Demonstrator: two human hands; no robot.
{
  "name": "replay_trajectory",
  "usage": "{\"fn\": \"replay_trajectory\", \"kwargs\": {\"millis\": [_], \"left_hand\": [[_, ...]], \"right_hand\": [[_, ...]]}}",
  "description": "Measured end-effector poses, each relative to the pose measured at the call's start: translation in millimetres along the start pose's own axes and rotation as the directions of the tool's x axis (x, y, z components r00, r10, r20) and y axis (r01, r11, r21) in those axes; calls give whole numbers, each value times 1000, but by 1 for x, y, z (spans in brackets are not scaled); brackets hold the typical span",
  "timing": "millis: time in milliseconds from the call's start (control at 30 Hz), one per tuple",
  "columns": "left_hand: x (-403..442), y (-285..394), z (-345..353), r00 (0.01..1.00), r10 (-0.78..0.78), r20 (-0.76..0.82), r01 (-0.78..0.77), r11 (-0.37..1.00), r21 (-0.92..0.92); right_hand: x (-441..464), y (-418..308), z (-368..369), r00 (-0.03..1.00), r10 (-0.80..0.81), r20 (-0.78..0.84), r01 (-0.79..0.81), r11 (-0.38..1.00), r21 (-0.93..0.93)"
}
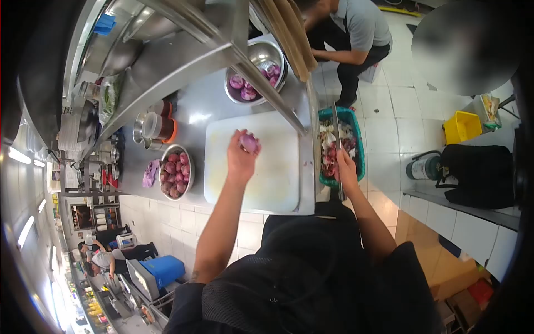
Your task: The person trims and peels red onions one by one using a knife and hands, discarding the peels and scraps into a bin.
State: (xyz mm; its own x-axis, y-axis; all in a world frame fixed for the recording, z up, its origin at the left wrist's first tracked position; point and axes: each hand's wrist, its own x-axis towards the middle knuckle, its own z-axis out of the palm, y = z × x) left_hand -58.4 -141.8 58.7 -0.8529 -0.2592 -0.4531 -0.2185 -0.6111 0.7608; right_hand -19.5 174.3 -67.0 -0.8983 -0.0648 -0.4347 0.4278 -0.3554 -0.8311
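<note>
My left hand is closed around a red onion above the white cutting board. My right hand grips a knife, held off the table's right edge over a green basket of onion skins and scraps. A metal bowl of dark red onions stands left of the board. Beyond the board, a steel bowl holds several purple onions that look peeled.
A metal shelf frame crosses above the table. Orange-brown containers and a purple cloth lie at the left. A person in a grey shirt sits beyond the basket. A yellow bin stands at the right.
</note>
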Motion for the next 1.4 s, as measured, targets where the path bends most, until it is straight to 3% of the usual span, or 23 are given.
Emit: {"fn": "replay_trajectory", "kwargs": {"millis": [33, 100, 267, 333, 367, 433, 500, 533, 567, 633, 667, 700, 767, 800, 833, 900, 933, 967, 1000, 1067, 1167, 1233, 1400], "left_hand": [[6, 18, 17, 1000, 12, 20, -12, 1000, -5], [12, 59, 52, 950, 269, -157, -245, 957, 155], [-26, 127, 93, 843, 536, 41, -536, 844, -17], [-33, 140, 76, 746, 657, 112, -645, 754, -125], [-32, 148, 58, 744, 660, 102, -646, 750, -142], [-18, 163, 8, 626, 778, 49, -779, 624, 53], [-4, 179, -61, 599, 795, -99, -765, 604, 225], [-6, 188, -93, 600, 776, -194, -732, 630, 258], [-9, 195, -127, 593, 751, -290, -694, 660, 289], [-26, 206, -183, 566, 664, -489, -628, 732, 266], [-5, 206, -247, 467, 726, -505, -683, 659, 316], [-1, 208, -292, 417, 719, -555, -619, 672, 405], [-18, 216, -312, 406, 652, -640, -517, 742, 427], [-16, 219, -325, 402, 643, -652, -518, 747, 418], [-14, 223, -339, 515, 681, -521, -375, 725, 577], [-9, 225, -350, 713, 648, -268, -120, 489, 864], [-13, 224, -339, 690, 721, -66, -35, 124, 992], [-15, 222, -329, 689, 709, 152, 57, -262, 963], [-9, 218, -326, 692, 708, 143, 59, -253, 966], [5, 217, -323, 760, 631, 156, 174, -429, 887], [15, 227, -320, 824, 563, 68, 201, -403, 893], [17, 228, -328, 815, 557, 160, 84, -387, 918], [-3, 219, -286, 681, 686, 255, -192, -168, 967]], "right_hand": [[-4, -1, 1, 999, 32, -33, -33, 998, -56], [-16, -6, 8, 998, -32, -57, 31, 999, -30], [-35, 21, 10, 993, -114, -41, 110, 991, -72], [-41, 36, 16, 972, -224, -64, 216, 969, -121], [-45, 42, 18, 958, -276, -70, 264, 953, -150], [-60, 41, 23, 921, -387, -43, 359, 886, -293], [-80, 31, 39, 825, -561, 68, 514, 695, -503], [-108, 9, 54, 957, -289, 3, 259, 855, -450], [-115, 15, 58, 961, -272, 50, 264, 845, -465], [-115, 26, 61, 919, -389, 57, 368, 799, -475], [-118, 25, 64, 948, -310, 68, 299, 797, -524], [-122, 18, 71, 969, -239, 64, 232, 783, -577], [-131, -4, 94, 980, -194, 38, 179, 790, -587], [-136, -18, 104, 996, -44, 71, 78, 800, -595], [-141, -28, 112, 989, 110, 97, -29, 794, -607], [-138, -45, 130, 981, 153, 119, -45, 777, -628], [-136, -55, 134, 953, 270, 135, -96, 695, -713], [-135, -59, 138, 913, 384, 136, -135, 600, -788], [-134, -57, 141, 912, 388, 131, -138, 591, -795], [-128, -51, 143, 920, 368, 132, -152, 648, -746], [-128, -40, 146, 940, 305, 155, -91, 661, -745], [-128, -34, 143, 935, 313, 169, -87, 663, -744], [-125, -23, 128, 943, 325, 79, -199, 734, -649]]}}
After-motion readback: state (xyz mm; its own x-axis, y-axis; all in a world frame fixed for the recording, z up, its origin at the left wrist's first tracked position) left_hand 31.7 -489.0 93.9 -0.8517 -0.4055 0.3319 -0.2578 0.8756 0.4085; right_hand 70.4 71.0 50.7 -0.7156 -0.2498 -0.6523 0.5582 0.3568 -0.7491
